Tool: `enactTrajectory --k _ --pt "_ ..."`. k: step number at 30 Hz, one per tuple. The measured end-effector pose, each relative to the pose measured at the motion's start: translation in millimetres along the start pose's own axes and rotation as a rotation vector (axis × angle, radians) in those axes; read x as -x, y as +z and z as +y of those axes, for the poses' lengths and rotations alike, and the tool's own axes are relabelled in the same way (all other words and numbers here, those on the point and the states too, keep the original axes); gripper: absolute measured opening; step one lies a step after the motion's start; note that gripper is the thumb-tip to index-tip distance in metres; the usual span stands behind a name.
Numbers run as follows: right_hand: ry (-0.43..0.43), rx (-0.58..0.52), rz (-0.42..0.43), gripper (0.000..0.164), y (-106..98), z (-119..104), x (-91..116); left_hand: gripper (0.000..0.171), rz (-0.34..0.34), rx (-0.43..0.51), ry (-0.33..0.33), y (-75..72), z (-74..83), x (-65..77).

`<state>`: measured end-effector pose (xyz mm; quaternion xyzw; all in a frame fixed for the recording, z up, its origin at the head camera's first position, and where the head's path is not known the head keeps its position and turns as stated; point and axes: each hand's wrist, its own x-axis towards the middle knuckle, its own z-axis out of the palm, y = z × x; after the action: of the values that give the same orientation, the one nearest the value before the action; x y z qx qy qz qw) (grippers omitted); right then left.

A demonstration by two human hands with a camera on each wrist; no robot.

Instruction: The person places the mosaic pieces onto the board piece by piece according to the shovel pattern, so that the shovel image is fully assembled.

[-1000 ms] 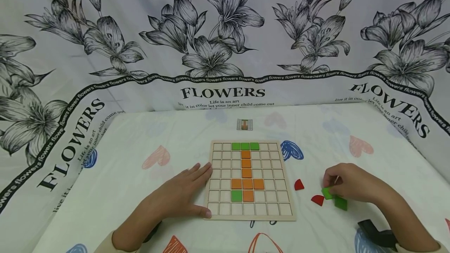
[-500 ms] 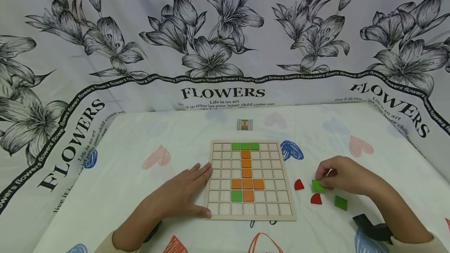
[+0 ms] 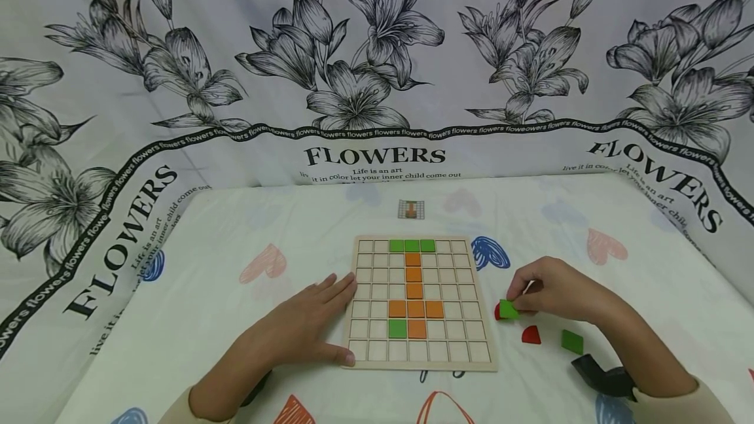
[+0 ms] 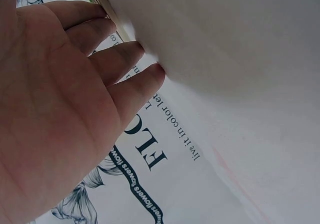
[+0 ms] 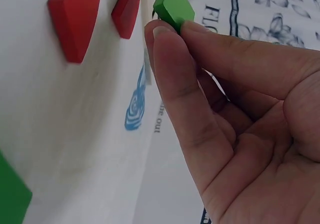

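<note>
Between thumb and fingertips, my right hand (image 3: 556,290) pinches a green square tile (image 5: 174,7). In the head view that tile overlaps a red quarter-circle piece (image 3: 497,312) just right of the wooden grid board (image 3: 368,350). My left hand (image 3: 306,322) lies with straight fingers along the board's left edge, thumb by its lower left corner. Set in the board are a row of green tiles (image 3: 412,245) at the top, a column of orange tiles (image 3: 415,275) with a short crossbar, and one green tile (image 3: 397,328) at lower left.
Right of the board lie another red quarter-circle piece (image 3: 531,334) and a loose green tile (image 3: 572,341). A small printed pattern card (image 3: 411,209) lies behind the board. A black strap-like object (image 3: 602,377) shows by the right wrist. Flower-printed cloth (image 3: 377,97) hangs at the back.
My right hand has carried the green tile left, away from the other green tile and over to the red piece nearest the board. The left hand has stayed in place.
</note>
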<state>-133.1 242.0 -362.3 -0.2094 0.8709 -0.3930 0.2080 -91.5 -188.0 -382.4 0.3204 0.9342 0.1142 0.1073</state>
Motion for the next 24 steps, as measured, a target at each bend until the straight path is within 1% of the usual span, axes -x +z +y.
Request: enactTrajectory --k 4,9,13,24 --pt "-0.013 -0.044 -0.019 0.013 5.1 -4.7 -4.9 0.111 0.002 0.004 0.001 0.6 -0.4 -0.4" --pt "-0.012 -0.068 -0.038 0.012 11.9 -12.0 -11.5 0.111 -0.004 -0.001 -0.013 1.9 -0.3 -0.8" --pt "-0.02 -0.054 -0.045 0.013 15.8 -17.7 -17.1 0.112 -0.006 -0.003 -0.019 2.2 -0.2 -0.6" --pt "-0.056 -0.017 -0.054 0.012 26.6 -30.8 -32.4 0.112 0.002 -0.002 -0.01 -0.3 1.1 0.5"
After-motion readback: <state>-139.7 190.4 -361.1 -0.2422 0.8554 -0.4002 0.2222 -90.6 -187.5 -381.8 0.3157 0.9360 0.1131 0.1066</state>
